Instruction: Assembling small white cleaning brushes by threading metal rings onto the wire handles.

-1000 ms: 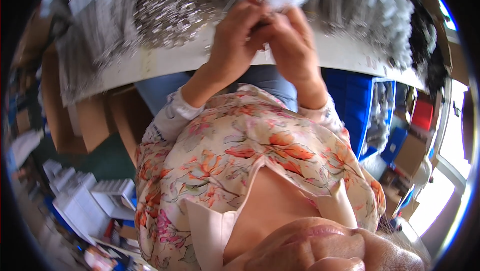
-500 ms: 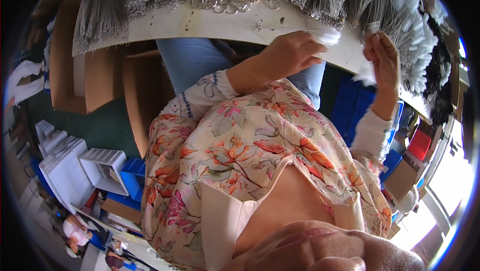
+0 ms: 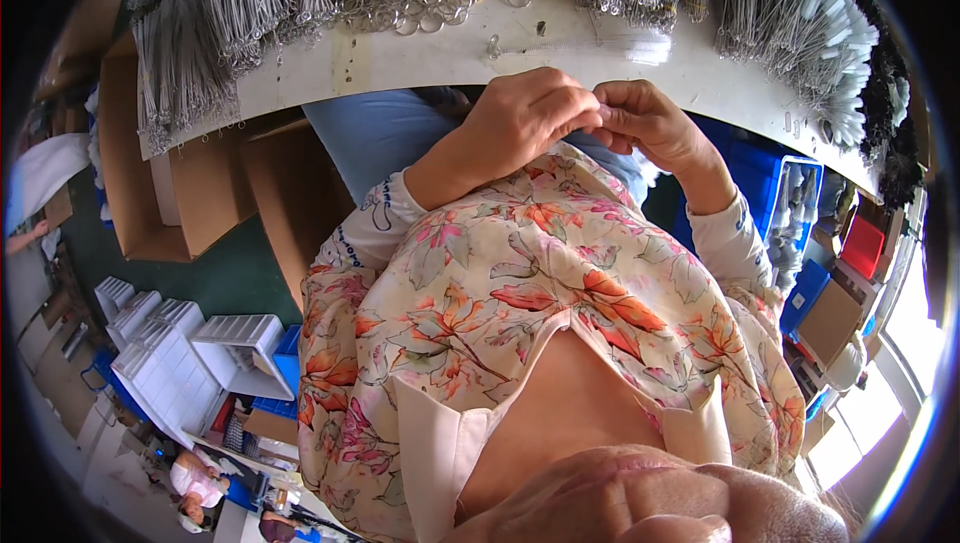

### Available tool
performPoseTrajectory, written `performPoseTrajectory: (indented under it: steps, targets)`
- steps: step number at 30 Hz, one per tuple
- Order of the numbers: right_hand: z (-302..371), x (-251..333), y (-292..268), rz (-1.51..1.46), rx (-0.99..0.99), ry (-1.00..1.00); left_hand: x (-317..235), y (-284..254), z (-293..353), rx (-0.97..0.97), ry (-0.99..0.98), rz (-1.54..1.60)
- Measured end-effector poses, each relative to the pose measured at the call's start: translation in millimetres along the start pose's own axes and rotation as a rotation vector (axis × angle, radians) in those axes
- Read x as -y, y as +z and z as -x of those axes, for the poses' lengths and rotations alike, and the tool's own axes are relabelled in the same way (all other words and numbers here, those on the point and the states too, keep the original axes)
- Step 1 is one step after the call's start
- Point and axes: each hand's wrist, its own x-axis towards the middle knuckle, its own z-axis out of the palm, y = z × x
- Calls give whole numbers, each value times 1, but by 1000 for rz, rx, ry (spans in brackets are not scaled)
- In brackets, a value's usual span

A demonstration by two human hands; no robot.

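Beside the table [image 3: 450, 55], the left hand [image 3: 530, 123] and right hand [image 3: 655, 128] are meeting, fingertips pinched closed, contents indiscernible. A white-tipped wire [image 3: 650, 47] is lying on it.

Left of frame: open cardboard box [image 3: 215, 188], second brown carton [image 3: 285, 178] just right of it, both over green floor [image 3: 235, 258]. White cloth [image 3: 48, 168] near the far left rim. Lower left: stacked white plastic crates [image 3: 165, 368]; another white crate [image 3: 240, 333] beside them, its opening facing lower right, with a blue crate [image 3: 288, 355] next to it. Bottom left, small: co-worker in pale top [image 3: 195, 478], another in dark top [image 3: 274, 529]. Right: large blue bin [image 3: 748, 165], red bin [image 3: 862, 248] farther right, brown cardboard [image 3: 830, 323] below that. Blown-out bright opening [image 3: 860, 413] at lower right.
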Motion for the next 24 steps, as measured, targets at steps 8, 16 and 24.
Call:
performPoseTrajectory:
  steps: [8, 16, 24]
  targets:
    - [32, 10, -46, 1585, -615, 53, 21, -46, 9, 7, -527, -429]
    - [-24, 1, 14, 811, -542, -660, 31, -51, 17, -73, -709, 96]
    - [-47, 42, 43, 628, -336, -777, -17, -93, -34, -81, -569, 369]
